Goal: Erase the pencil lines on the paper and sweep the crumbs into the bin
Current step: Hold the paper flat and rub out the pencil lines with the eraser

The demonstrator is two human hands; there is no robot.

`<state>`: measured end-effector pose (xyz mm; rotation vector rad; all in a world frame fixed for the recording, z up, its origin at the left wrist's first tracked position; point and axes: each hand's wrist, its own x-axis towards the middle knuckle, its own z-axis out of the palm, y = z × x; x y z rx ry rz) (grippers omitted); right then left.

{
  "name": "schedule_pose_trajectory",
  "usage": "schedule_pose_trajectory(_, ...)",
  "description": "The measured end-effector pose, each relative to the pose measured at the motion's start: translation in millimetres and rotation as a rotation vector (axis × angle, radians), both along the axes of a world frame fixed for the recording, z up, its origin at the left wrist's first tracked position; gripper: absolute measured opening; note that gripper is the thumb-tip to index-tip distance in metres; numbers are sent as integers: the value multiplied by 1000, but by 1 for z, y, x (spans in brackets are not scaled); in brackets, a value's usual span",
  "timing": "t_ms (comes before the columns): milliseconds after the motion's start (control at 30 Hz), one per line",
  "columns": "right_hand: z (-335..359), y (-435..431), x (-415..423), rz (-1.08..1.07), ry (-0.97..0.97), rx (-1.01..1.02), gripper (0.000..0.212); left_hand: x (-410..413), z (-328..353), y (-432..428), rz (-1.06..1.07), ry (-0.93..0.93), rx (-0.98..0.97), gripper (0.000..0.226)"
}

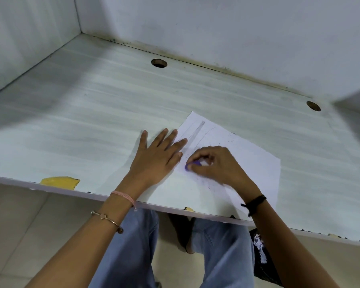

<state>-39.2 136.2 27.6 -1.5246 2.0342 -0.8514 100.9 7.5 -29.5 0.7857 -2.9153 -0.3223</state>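
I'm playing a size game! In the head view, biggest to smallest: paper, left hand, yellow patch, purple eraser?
1. paper
2. left hand
3. yellow patch
4. purple eraser, partly hidden by the right hand

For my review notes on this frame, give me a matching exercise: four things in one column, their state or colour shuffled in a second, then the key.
1. left hand
2. right hand
3. eraser
4. paper

A. purple, held against the sheet
B. white, faint pencil lines, lying on the desk
C. flat, fingers spread, at the sheet's left edge
D. pinching the purple piece

Pairs: 1-C, 2-D, 3-A, 4-B
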Motion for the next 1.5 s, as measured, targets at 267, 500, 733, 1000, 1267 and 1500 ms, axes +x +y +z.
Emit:
schedule_pose_trajectory(267,-3,3,9,71,-26,15,6,0,-2,-1,3,6,0,76)
schedule_pose_trajectory(500,-9,-12,-10,-166,54,-120,3,0,-2,1,4,12,12,76)
schedule_pose_trajectory(733,-6,-21,-25,-277,79,-131,2,0,-3,-1,7,21,9,62)
schedule_pose_trajectory(1000,-8,-21,-30,-260,98,-104,2,-1,-5,-1,9,34,3,72)
schedule_pose_trajectory(1267,-6,-20,-35,-268,99,-88,4,0,-4,-1,8,25,7,74)
schedule_pose_trajectory(1500,-6,-22,-26,-112,89,1,2,0,-4,-1,7,22,-9,73)
